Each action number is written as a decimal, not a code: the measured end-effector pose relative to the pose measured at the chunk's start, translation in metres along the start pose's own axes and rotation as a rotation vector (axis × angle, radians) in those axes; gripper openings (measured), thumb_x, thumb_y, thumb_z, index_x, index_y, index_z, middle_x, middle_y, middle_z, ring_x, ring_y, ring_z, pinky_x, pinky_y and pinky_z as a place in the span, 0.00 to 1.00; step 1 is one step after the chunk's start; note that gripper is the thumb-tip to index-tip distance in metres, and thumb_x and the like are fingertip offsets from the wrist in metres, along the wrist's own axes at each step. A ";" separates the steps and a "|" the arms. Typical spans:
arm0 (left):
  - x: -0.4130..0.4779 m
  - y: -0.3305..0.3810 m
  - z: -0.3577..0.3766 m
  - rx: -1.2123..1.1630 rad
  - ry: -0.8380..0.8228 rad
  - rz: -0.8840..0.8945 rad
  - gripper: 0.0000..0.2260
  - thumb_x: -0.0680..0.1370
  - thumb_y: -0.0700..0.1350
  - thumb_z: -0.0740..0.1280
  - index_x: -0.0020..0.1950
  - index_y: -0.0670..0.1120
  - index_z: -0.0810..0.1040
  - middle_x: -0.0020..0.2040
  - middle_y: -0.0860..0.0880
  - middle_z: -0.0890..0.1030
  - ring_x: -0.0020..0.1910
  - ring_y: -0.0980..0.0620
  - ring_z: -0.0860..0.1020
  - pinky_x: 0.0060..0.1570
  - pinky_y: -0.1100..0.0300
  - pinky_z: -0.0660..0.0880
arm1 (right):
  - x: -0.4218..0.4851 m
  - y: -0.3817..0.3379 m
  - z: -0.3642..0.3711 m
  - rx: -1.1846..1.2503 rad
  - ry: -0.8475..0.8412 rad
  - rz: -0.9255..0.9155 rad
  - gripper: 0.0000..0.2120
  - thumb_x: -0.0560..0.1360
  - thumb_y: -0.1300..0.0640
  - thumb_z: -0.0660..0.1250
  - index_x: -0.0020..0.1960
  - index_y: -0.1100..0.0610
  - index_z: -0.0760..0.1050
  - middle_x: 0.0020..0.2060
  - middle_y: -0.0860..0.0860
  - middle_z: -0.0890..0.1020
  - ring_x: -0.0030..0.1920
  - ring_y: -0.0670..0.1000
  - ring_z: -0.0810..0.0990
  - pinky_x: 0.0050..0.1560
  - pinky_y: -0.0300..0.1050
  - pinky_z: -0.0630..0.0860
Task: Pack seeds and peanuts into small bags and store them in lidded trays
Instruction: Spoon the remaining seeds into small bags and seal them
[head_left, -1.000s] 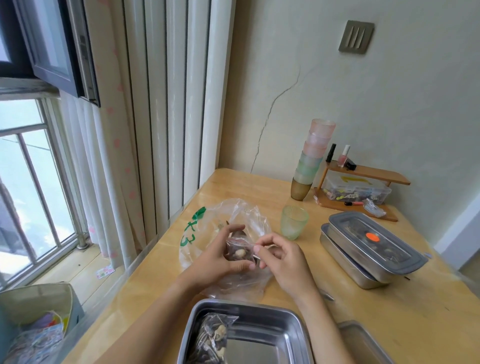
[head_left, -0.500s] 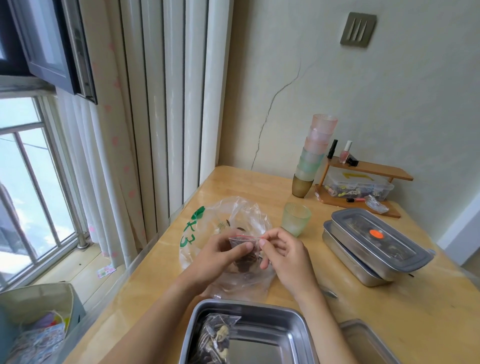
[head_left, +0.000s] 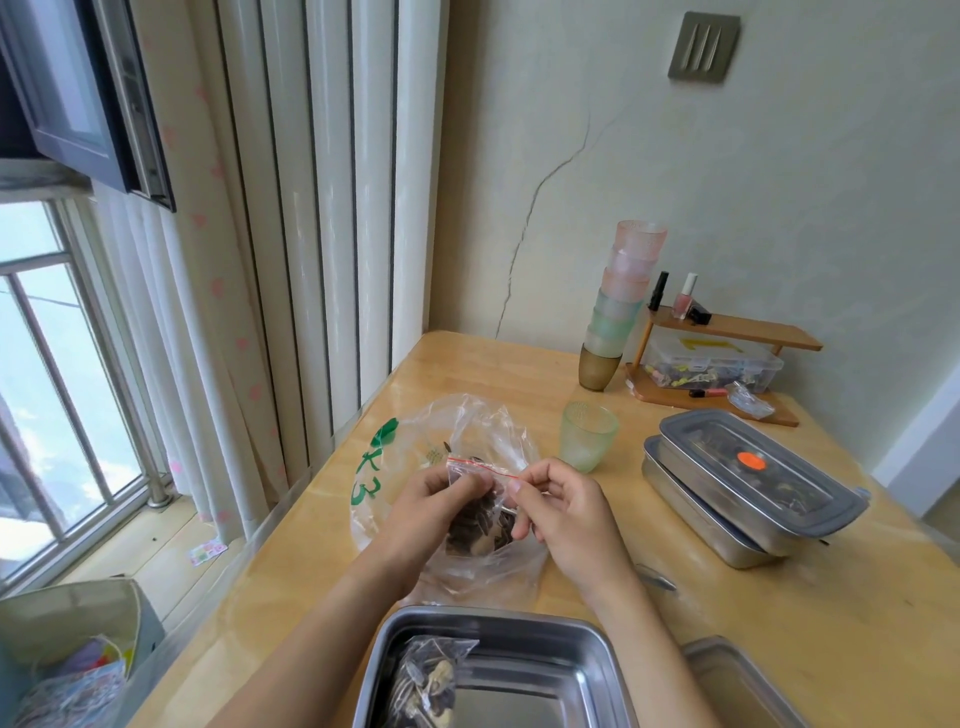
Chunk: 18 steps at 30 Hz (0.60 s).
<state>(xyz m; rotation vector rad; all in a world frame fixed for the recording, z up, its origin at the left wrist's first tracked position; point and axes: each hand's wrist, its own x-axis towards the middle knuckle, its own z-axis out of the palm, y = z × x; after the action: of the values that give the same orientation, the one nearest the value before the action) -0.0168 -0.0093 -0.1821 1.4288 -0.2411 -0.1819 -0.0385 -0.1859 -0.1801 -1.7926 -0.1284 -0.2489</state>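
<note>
A small clear zip bag with a red seal strip holds dark seeds and a pale peanut. My left hand grips its left side while my right hand pinches the seal strip at the right end. Both hands hover above a large crumpled clear bag with green print lying on the wooden table. Close to me stands an open steel tray with one filled small bag inside. Two stacked steel trays sit at the right, the top one under a grey lid with an orange sticker.
A green cup stands behind my hands. A stack of coloured cups and a wooden shelf with bottles and a plastic box line the back wall. Another tray's corner shows at the bottom right. A curtain and window are at the left.
The small bag has been raised and turned upright, its red seal strip now stretched between both hands. My right hand has moved to the strip's right end.
</note>
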 end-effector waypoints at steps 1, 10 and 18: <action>0.000 0.001 0.001 -0.002 0.002 -0.001 0.11 0.82 0.43 0.67 0.43 0.41 0.84 0.34 0.47 0.80 0.32 0.53 0.76 0.33 0.62 0.72 | 0.000 0.000 0.000 -0.006 0.000 -0.001 0.05 0.80 0.61 0.71 0.45 0.59 0.79 0.29 0.52 0.82 0.30 0.48 0.80 0.35 0.34 0.72; -0.002 0.001 0.004 -0.054 -0.007 0.017 0.07 0.81 0.42 0.70 0.44 0.43 0.85 0.38 0.47 0.83 0.37 0.53 0.80 0.38 0.62 0.75 | -0.001 -0.002 0.001 -0.024 0.032 -0.012 0.06 0.79 0.62 0.70 0.44 0.60 0.78 0.27 0.53 0.80 0.29 0.47 0.78 0.35 0.35 0.71; -0.001 -0.003 0.002 -0.029 0.013 0.038 0.05 0.80 0.42 0.71 0.50 0.40 0.84 0.45 0.42 0.85 0.43 0.49 0.82 0.46 0.55 0.77 | -0.002 0.000 0.001 -0.109 0.043 -0.045 0.08 0.79 0.60 0.69 0.42 0.53 0.78 0.28 0.52 0.81 0.31 0.49 0.81 0.40 0.44 0.76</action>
<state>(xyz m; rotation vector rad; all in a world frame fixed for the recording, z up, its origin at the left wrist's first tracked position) -0.0186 -0.0115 -0.1845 1.3951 -0.2539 -0.1447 -0.0398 -0.1852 -0.1808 -1.8927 -0.1266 -0.3326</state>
